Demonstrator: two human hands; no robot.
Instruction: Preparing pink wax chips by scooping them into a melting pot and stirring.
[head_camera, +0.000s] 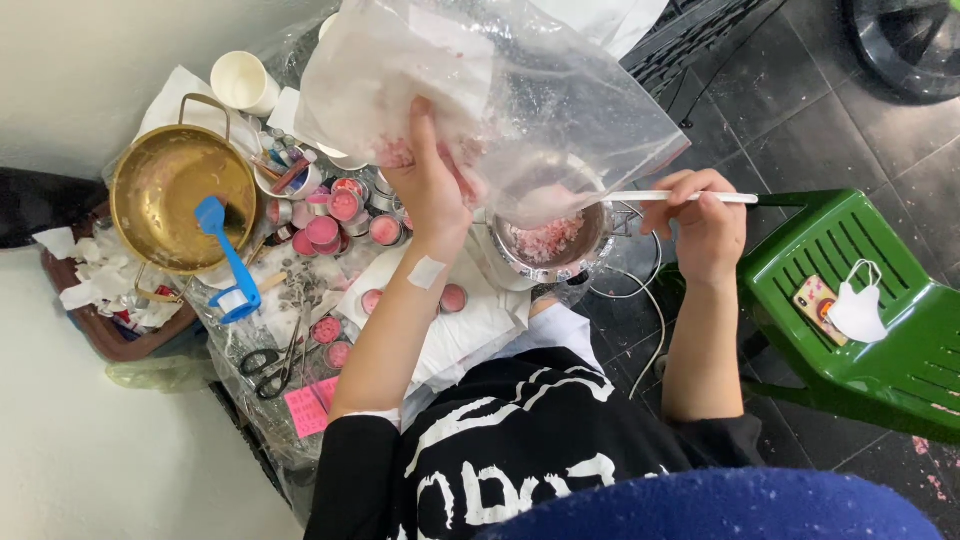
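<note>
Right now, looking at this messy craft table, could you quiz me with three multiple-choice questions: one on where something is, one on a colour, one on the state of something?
1. Where does the phone lie?
A. on the green chair
B. in the brass pot
C. on the floor

2. What colour is the spatula?
A. red
B. blue
C. yellow

3. What is the left hand doing?
A. resting flat
B. gripping scissors
C. holding up a clear bag

Answers: 1 A, the phone sits on the chair seat beside a white mask. 2 B, its blade and handle are blue. 3 C, the fingers pinch the bag above the small metal pot, while the right hand holds a white stick.
</note>
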